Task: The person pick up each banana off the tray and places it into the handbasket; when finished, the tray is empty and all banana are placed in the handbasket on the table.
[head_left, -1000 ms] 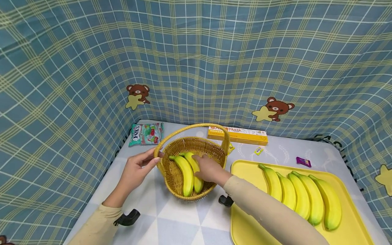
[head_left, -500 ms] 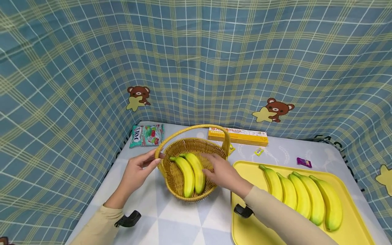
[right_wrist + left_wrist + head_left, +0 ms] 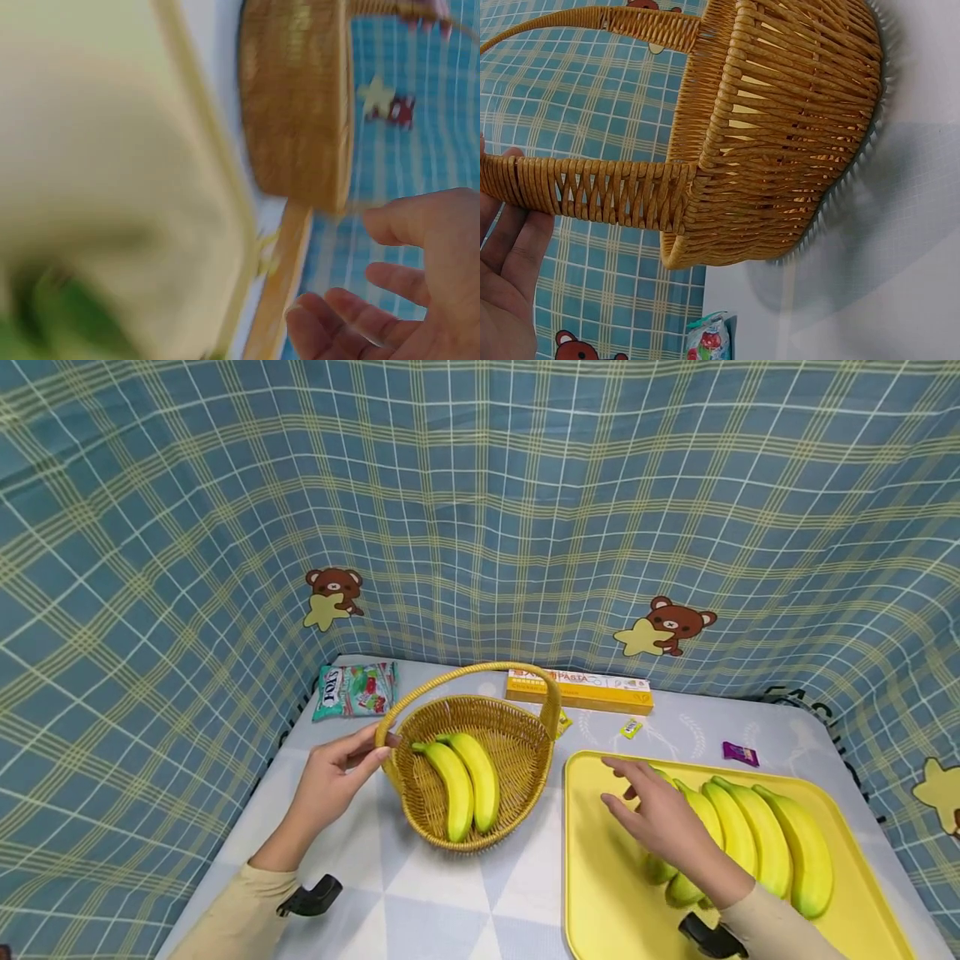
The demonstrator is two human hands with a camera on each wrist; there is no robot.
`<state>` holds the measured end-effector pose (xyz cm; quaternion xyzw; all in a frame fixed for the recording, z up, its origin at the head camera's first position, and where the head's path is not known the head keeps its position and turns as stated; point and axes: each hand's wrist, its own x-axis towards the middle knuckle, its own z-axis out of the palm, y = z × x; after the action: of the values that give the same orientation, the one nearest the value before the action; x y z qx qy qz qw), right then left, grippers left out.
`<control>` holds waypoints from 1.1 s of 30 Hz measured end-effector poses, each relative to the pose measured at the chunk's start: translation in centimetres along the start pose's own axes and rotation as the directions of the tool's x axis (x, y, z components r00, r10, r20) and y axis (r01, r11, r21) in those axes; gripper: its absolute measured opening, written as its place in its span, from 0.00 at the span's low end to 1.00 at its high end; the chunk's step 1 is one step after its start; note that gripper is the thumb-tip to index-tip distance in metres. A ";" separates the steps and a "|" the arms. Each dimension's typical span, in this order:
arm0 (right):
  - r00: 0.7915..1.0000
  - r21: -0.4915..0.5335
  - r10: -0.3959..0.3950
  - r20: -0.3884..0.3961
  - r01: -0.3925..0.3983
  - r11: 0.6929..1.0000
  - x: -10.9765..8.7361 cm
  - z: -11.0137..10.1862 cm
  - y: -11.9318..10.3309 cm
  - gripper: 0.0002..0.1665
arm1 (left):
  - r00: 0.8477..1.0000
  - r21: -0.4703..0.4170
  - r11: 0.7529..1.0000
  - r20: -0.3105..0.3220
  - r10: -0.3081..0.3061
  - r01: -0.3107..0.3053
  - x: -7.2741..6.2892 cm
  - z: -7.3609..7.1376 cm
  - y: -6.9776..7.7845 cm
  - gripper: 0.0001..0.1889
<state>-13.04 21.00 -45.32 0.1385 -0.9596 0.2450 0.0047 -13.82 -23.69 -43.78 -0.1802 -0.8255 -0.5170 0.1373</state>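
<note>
My left hand (image 3: pixel 330 785) holds the left side of the handle (image 3: pixel 622 191) of a yellow-brown wicker basket (image 3: pixel 521 760) between thumb and fingers. Two yellow bananas (image 3: pixel 459 785) with green stems lie side by side in the basket. Over the yellow tray (image 3: pixel 600 893), my right hand (image 3: pixel 667 822) has its thumb and fingers spread, holding nothing. Several more bananas (image 3: pixel 802 852) lie in a row on the tray, the leftmost ones partly hidden under that hand. In the right wrist view, the palm and loosely bent fingers of the right hand (image 3: pixel 442 277) show.
Behind the basket lies a long yellow pasta box (image 3: pixel 581 692). A green candy bag (image 3: pixel 354 691) sits at the back left. Small wrapped candies, one yellow (image 3: pixel 631 728) and one purple (image 3: pixel 740 753), lie behind the tray. A plaid curtain (image 3: pixel 480 527) encloses the table.
My right hand has let go of the second banana in the basket, withdrawn and moved right to above the tray. My left hand has stayed on the basket handle.
</note>
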 end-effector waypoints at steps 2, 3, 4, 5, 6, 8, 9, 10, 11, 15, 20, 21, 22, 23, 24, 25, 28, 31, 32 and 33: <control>0.999 -0.029 0.040 0.009 -0.040 0.999 -0.6 -0.5 1.6 0.33 | 1.000 -0.001 1.000 0.003 0.001 -0.001 0.0 0.0 -0.1 0.20; 0.998 -0.046 0.058 0.012 -0.057 0.997 -0.8 -0.7 2.4 0.33 | 1.000 -0.003 1.000 0.004 0.002 -0.002 0.0 0.0 -0.1 0.20; 0.997 -0.061 0.075 0.014 -0.074 0.995 -1.1 -0.8 3.1 0.34 | 1.000 -0.004 1.000 0.007 0.003 -0.002 0.1 0.0 -0.1 0.20; 0.996 -0.076 0.093 0.016 -0.091 0.993 -1.4 -0.9 3.8 0.34 | 1.000 -0.007 1.000 0.009 0.003 -0.003 0.1 0.0 -0.2 0.20; 0.994 -0.088 0.111 0.018 -0.109 0.990 -1.6 -1.0 4.4 0.34 | 1.000 -0.010 1.000 0.008 0.001 -0.001 0.1 0.0 -0.2 0.20; 0.990 -0.109 0.139 0.020 -0.136 0.985 -1.9 -1.0 5.5 0.35 | 1.000 -0.018 1.000 0.005 -0.006 0.006 0.1 0.0 -0.2 0.20; 0.988 -0.119 0.151 0.019 -0.148 0.982 -2.1 -1.0 6.0 0.35 | 1.000 -0.020 1.000 0.004 -0.007 0.007 0.1 0.0 -0.2 0.20; 0.987 -0.125 0.161 0.024 -0.157 0.980 -2.1 -0.9 6.3 0.35 | 1.000 -0.017 1.000 0.003 -0.006 0.006 0.0 0.0 -0.2 0.20; 0.985 -0.133 0.168 0.027 -0.163 0.977 -2.2 -0.9 6.6 0.35 | 1.000 -0.020 1.000 0.001 -0.006 0.006 0.0 0.0 -0.2 0.20; 0.987 -0.154 0.158 0.023 -0.153 0.976 -2.3 -0.1 7.0 0.35 | 1.000 -0.025 1.000 0.005 0.008 -0.008 0.1 0.1 -0.3 0.20; 0.995 -0.105 0.097 0.010 -0.096 0.990 -2.2 1.3 6.2 0.36 | 1.000 -0.037 0.999 -0.002 0.008 -0.008 0.1 0.2 -0.1 0.20; 0.996 -0.090 0.093 0.019 -0.091 0.992 -2.2 1.5 6.0 0.36 | 1.000 -0.034 0.999 -0.003 0.011 -0.011 0.1 0.3 -0.1 0.20; 0.995 -0.077 0.093 0.029 -0.091 0.993 -2.2 1.7 5.8 0.37 | 1.000 -0.032 0.999 -0.004 0.012 -0.013 0.1 0.3 -0.1 0.21; 0.994 -0.064 0.097 0.041 -0.094 0.993 -2.2 1.9 5.6 0.37 | 1.000 -0.027 1.000 -0.006 0.015 -0.015 0.1 0.3 -0.1 0.21; 0.993 -0.058 0.104 0.055 -0.101 0.993 -2.2 2.0 5.4 0.38 | 1.000 -0.026 1.000 -0.007 0.016 -0.016 0.1 0.3 -0.1 0.21; 0.991 -0.057 0.113 0.066 -0.109 0.992 -2.2 2.1 5.3 0.38 | 1.000 -0.023 1.000 -0.007 0.017 -0.017 0.1 0.3 -0.2 0.21; 0.987 -0.066 0.135 0.088 -0.130 0.989 -2.1 2.1 5.1 0.38 | 1.000 -0.018 1.000 -0.007 0.015 -0.015 0.1 0.3 -0.2 0.21; 0.984 -0.070 0.145 0.102 -0.139 0.988 -2.1 2.1 5.2 0.38 | 1.000 -0.022 1.000 -0.009 0.013 -0.013 0.1 0.2 -0.1 0.20; 0.983 -0.067 0.148 0.107 -0.141 0.988 -2.1 2.1 5.3 0.38 | 1.000 -0.023 1.000 -0.011 0.012 -0.012 0.1 0.2 0.0 0.20; 0.982 -0.064 0.150 0.112 -0.144 0.988 -2.1 2.1 5.3 0.38 | 1.000 -0.023 1.000 -0.012 0.012 -0.013 0.0 0.2 -0.1 0.20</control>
<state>-12.38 25.04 -49.86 0.0810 -0.9722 0.2097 -0.0654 -13.89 -23.53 -43.89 -0.1838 -0.8176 -0.5265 0.1434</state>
